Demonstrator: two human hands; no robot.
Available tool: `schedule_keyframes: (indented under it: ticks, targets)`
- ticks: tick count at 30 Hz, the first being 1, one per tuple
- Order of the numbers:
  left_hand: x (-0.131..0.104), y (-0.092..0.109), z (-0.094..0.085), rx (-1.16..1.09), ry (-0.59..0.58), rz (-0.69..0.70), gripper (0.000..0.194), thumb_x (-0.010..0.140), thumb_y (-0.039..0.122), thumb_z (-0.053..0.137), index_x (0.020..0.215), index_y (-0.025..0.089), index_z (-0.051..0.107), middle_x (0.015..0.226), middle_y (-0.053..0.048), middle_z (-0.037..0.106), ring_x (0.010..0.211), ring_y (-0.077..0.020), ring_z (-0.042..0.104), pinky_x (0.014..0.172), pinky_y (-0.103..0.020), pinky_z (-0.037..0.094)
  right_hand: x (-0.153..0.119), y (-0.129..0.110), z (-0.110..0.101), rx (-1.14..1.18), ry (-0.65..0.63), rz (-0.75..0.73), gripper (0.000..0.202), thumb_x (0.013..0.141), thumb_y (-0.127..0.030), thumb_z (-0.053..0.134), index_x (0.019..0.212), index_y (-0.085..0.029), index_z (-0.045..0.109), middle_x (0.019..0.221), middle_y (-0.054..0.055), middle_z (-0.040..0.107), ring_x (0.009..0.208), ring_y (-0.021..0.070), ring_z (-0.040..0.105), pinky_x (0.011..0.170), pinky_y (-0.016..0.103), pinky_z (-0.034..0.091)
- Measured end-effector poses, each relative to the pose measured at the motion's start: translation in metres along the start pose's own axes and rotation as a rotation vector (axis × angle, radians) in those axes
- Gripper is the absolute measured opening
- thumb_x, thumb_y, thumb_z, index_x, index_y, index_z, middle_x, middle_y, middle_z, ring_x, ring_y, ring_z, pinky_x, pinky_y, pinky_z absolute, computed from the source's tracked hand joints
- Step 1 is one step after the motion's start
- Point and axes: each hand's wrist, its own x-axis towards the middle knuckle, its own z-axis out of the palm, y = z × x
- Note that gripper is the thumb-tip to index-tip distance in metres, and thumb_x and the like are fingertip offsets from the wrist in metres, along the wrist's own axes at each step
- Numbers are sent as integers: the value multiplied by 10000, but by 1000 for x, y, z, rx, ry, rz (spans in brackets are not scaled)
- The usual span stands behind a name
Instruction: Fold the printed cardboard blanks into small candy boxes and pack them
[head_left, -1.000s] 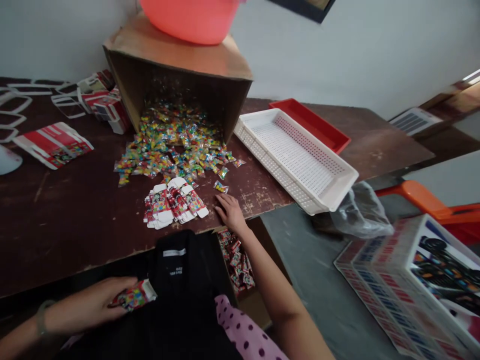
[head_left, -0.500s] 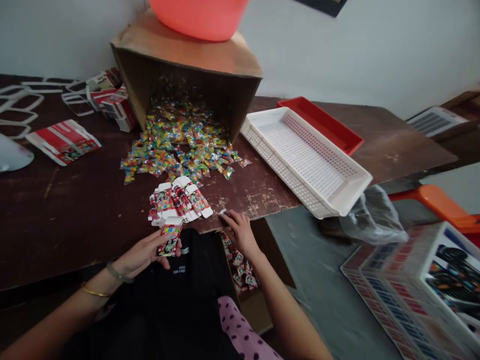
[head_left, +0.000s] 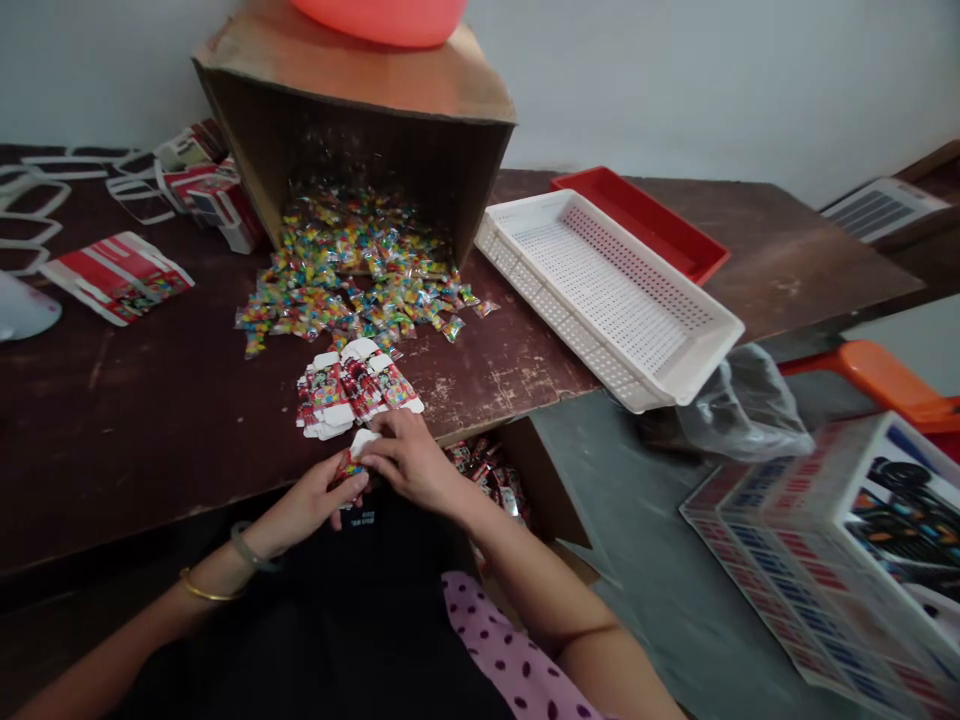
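Observation:
A small red printed carton (head_left: 346, 468) is in my left hand (head_left: 311, 505), gripped between thumb and fingers above my lap. My right hand (head_left: 411, 462) is closed at its white top flap (head_left: 363, 441), and the fingers cover part of it. Just beyond, on the table edge, lies a pile of flattened red and white cartons (head_left: 352, 385). Behind that pile, wrapped colourful candies (head_left: 360, 270) spill from a cardboard box (head_left: 360, 80) tipped on its side. Below my right forearm, an open box (head_left: 544, 480) holds several red printed packs (head_left: 487, 475).
On the brown table (head_left: 187, 420), a white perforated tray (head_left: 607, 300) overhangs the right edge, with a red tray (head_left: 645, 225) behind it. Folded red and white cardboard (head_left: 124, 280) lies at left. A plastic crate (head_left: 817, 570) and orange stool (head_left: 892, 380) stand at right.
My right hand has moved left from the table edge to the small carton and closed at its flap. My left hand still holds the carton, now tilted. The view has shifted slightly.

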Motion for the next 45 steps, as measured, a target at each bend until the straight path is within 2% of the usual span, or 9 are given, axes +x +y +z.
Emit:
schedule_keyframes:
  ticks: [3, 5, 10, 16, 24, 29, 34, 40, 45]
  targets:
    - [-2, 1, -2, -166, 59, -58, 618, 834, 687, 483, 1068, 133, 623, 808, -72, 650, 705, -215, 624, 416, -233, 479, -5, -3, 23, 242, 223, 127, 215, 937, -337, 560, 1078, -231, 683, 1281, 89, 528, 1194, 230, 481, 1024, 405, 381]
    - [-1, 0, -4, -254, 62, -107, 654, 865, 690, 412, 1073, 113, 640, 806, -96, 672, 705, -227, 634, 421, -245, 480, -9, 0, 39, 595, 328, 330, 255, 919, -362, 571, 1119, -230, 657, 1169, 73, 579, 998, 185, 585, 886, 344, 486]
    - [3, -2, -10, -150, 9, -70, 493, 841, 540, 573, 1067, 116, 684, 829, -91, 703, 742, -230, 637, 466, -242, 498, -9, 11, 56, 1201, 38, 605, 378, 722, -363, 763, 1045, -189, 672, 877, 7, 650, 619, 94, 574, 599, 235, 505]
    - [8, -1, -17, -117, 69, -51, 403, 800, 470, 623, 1004, 139, 725, 833, -74, 699, 764, -230, 605, 488, -250, 500, -1, -8, 33, 613, 72, 202, 246, 889, -341, 620, 1070, -224, 739, 1069, 57, 679, 1001, 175, 631, 925, 323, 488]
    - [-5, 1, -23, -118, -112, 40, 351, 855, 389, 602, 1120, 173, 682, 897, -62, 672, 748, -193, 586, 648, -293, 525, 7, -8, 27, 636, 148, 272, 241, 850, -384, 679, 1002, -220, 769, 1004, 59, 734, 936, 184, 680, 884, 322, 513]
    - [-7, 3, -37, 198, -147, 75, 316, 880, 404, 583, 1108, 203, 671, 806, -3, 617, 666, -152, 530, 619, -263, 496, -6, -5, 50, 596, 216, 271, 242, 883, -394, 638, 1023, -241, 762, 1000, 58, 738, 911, 178, 679, 855, 330, 530]
    - [-7, -7, -28, 122, -177, 21, 397, 889, 468, 558, 1153, 183, 644, 810, -2, 602, 586, -128, 524, 571, -276, 502, -28, -11, 75, 226, 288, 18, 382, 931, -325, 579, 1296, -222, 613, 1205, 102, 675, 1023, 202, 616, 913, 376, 483]
    - [-6, -6, 2, -191, -280, -113, 572, 849, 503, 625, 1368, 290, 516, 1364, -100, 551, 1197, -305, 532, 864, -412, 552, -52, -1, -6, 150, 91, 198, 249, 978, -307, 506, 1108, -246, 709, 1030, 57, 727, 948, 170, 634, 877, 328, 482]
    - [2, 6, -15, -184, -117, -55, 497, 881, 491, 589, 1306, 235, 580, 1284, -138, 601, 1138, -303, 582, 881, -405, 527, -23, 50, -44, -192, -10, 168, 441, 815, -346, 731, 1230, -222, 647, 1309, 129, 591, 1190, 266, 517, 1020, 448, 399]
